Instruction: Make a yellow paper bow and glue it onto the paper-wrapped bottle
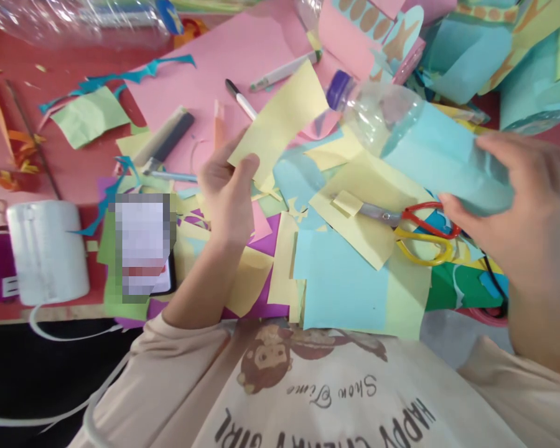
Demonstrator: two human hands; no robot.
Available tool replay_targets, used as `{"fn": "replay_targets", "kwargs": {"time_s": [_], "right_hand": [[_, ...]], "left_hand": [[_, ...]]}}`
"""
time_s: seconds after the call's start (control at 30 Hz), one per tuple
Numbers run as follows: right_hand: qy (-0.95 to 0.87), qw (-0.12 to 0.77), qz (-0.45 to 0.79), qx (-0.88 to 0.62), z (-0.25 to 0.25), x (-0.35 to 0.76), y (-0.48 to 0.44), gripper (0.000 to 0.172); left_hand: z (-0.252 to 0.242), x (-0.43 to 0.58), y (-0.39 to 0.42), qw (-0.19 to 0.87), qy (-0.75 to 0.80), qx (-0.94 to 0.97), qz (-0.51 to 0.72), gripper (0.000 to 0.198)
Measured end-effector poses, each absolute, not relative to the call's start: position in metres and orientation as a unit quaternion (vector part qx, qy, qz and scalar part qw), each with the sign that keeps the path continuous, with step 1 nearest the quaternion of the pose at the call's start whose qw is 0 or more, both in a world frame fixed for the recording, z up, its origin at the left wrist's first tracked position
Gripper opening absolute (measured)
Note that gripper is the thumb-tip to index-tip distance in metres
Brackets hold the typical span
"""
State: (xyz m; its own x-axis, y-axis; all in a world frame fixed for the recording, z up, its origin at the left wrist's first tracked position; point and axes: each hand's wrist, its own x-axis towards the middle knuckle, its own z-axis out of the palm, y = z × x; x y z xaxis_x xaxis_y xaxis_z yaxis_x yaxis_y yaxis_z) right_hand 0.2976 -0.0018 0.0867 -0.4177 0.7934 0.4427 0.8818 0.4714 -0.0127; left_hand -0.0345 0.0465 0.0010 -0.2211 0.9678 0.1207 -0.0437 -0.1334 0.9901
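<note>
A strip of pale yellow paper [284,118] is pinched between the thumb and fingers of my left hand [231,186], lifted over the paper scraps. My right hand [522,193] grips the lower end of a clear plastic bottle [448,155]. Light blue paper wraps the bottle's body, and its purple cap [340,90] points to the upper left, toward the yellow strip. Below the bottle, scissors [385,214] with red and yellow handles lie on a yellow sheet [368,246]. A small yellow piece rests on their blades.
Colored paper, including a blue sheet [340,280], covers much of the red table [98,56]. Markers [284,71] and a cutter knife [170,137] lie beyond my left hand. A phone [142,246], blurred out, and a white power bank [49,252] with a cable sit left.
</note>
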Motion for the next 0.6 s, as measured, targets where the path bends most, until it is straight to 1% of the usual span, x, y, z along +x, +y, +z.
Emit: {"fn": "replay_targets", "kwargs": {"time_s": [0.07, 0.1, 0.17, 0.23, 0.33, 0.43, 0.5, 0.6], "right_hand": [[-0.836, 0.199, -0.11, -0.5, 0.09, 0.303, -0.018, 0.08], [-0.839, 0.197, -0.1, -0.498, 0.091, 0.305, -0.025, 0.081], [-0.844, 0.184, -0.073, -0.498, 0.09, 0.304, -0.039, 0.08], [-0.853, 0.172, -0.043, -0.492, 0.086, 0.302, -0.049, 0.076], [-0.857, 0.169, -0.013, -0.487, 0.077, 0.298, -0.061, 0.073], [-0.854, 0.172, -0.003, -0.491, 0.07, 0.297, -0.068, 0.075], [-0.852, 0.172, 0.002, -0.495, 0.07, 0.297, -0.072, 0.078], [-0.842, 0.172, 0.008, -0.511, 0.075, 0.3, -0.077, 0.083]], "left_hand": [[0.002, -0.034, 0.04, 0.423, 0.516, 0.462, 0.584, 0.021], [0.002, -0.033, 0.036, 0.42, 0.525, 0.465, 0.576, 0.02], [0.003, -0.031, 0.028, 0.401, 0.541, 0.474, 0.566, 0.018], [0.005, -0.027, 0.02, 0.375, 0.541, 0.526, 0.539, 0.016], [0.006, -0.021, 0.011, 0.348, 0.511, 0.606, 0.501, 0.022], [0.004, -0.017, 0.008, 0.332, 0.47, 0.66, 0.484, 0.028], [0.001, -0.018, 0.008, 0.322, 0.467, 0.669, 0.48, 0.029], [-0.004, -0.025, 0.013, 0.324, 0.521, 0.617, 0.493, 0.029]]}}
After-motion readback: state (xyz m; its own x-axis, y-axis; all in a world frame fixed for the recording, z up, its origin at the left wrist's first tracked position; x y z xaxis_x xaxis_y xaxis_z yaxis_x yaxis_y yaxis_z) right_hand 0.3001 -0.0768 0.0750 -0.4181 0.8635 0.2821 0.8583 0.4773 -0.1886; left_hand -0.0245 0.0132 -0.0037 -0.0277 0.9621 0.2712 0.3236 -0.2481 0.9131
